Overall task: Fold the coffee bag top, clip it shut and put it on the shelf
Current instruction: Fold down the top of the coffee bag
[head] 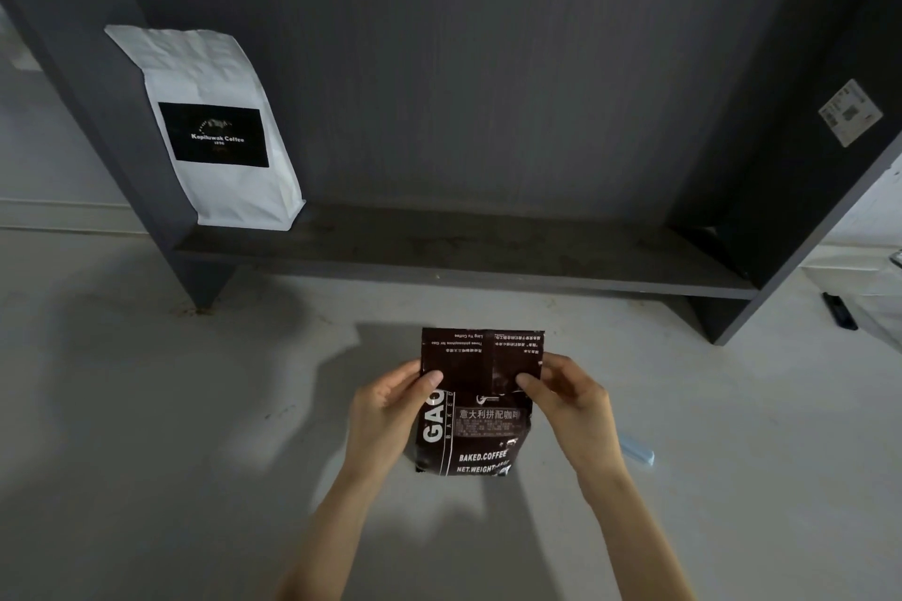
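Note:
A dark brown coffee bag (481, 434) with white print stands on the pale floor in front of me. Its top flap is folded down toward me, showing upside-down text. My left hand (390, 410) pinches the flap's left edge, thumb on the front. My right hand (568, 398) pinches the flap's right edge the same way. A pale blue clip (637, 450) lies on the floor just right of my right wrist, partly hidden by it. The dark grey shelf board (463, 254) runs across the view beyond the bag.
A white coffee bag (215, 132) with a black label leans at the shelf's left end. The shelf's upright sides rise at left and right. A black object (839, 310) lies on the floor at far right.

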Available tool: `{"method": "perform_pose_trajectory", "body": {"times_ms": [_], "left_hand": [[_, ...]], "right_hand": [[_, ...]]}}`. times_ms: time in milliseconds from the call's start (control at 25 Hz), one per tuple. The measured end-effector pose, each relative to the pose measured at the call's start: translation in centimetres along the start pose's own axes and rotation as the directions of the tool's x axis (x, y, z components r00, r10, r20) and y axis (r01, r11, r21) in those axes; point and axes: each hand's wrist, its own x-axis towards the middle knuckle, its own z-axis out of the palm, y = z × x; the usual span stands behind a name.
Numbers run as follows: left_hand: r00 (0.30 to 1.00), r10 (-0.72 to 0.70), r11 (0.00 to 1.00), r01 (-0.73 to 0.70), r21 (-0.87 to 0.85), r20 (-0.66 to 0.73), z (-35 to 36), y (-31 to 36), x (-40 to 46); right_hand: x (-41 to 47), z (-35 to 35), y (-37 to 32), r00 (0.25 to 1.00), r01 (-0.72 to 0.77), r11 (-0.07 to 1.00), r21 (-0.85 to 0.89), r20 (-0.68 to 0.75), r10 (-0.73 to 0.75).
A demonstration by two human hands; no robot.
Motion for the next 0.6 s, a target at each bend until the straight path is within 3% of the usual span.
{"method": "perform_pose_trajectory", "body": {"times_ms": [200, 360, 600], "left_hand": [[0.999, 0.005, 0.999, -0.003, -0.051, 0.034, 0.3, 0.2, 0.1], [0.999, -0.02, 0.998, 0.022, -0.054, 0.034, 0.8, 0.0, -0.2], [0.998, -0.004, 0.999, 0.006, -0.045, 0.063, 0.5, 0.3, 0.3]], "right_hand": [[0.1, 0.1, 0.4, 0.999, -0.044, 0.996, 0.076, 0.022, 0.043], [0.8, -0.1, 0.8, 0.997, -0.062, 0.998, 0.014, -0.043, 0.062], [1.0, -0.9, 0.1, 0.992, -0.07, 0.997, 0.033, 0.104, 0.066]]}}
